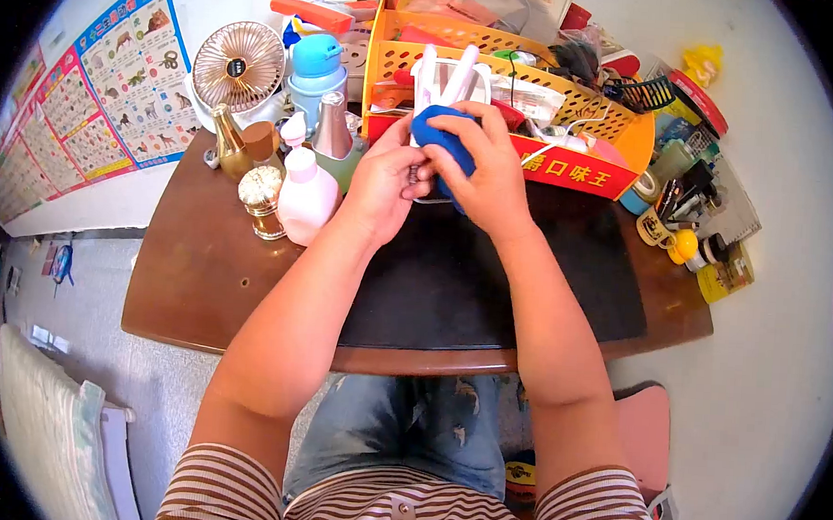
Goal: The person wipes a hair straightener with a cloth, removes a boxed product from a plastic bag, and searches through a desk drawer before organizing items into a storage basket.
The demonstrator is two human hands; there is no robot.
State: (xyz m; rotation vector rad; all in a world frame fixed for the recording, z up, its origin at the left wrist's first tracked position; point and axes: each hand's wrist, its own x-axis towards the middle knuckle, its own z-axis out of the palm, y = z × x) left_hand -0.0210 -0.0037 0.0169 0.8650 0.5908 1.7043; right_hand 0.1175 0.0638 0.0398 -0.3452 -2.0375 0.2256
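My right hand point(492, 165) is closed over a blue cloth point(446, 139), fingers bent across its front. Close against it on the left is my left hand point(385, 178), its fingers curled in and their tips near the cloth. Behind both hands rises a white plastic object point(457, 79) with two upright prongs; its lower part is mostly covered by the hands and cloth. The left fingers appear to grip its side, though the contact is hidden. Both hands are above the far part of a black desk mat point(491, 273).
An orange perforated box point(582, 160) with assorted items stands behind. At left are a pink pump bottle point(307, 198), a gold-based jar point(262, 200), a blue bottle point(316, 71) and a small fan point(238, 62). Stationery and a yellow mug point(654, 229) crowd the right side of the brown desk point(217, 287).
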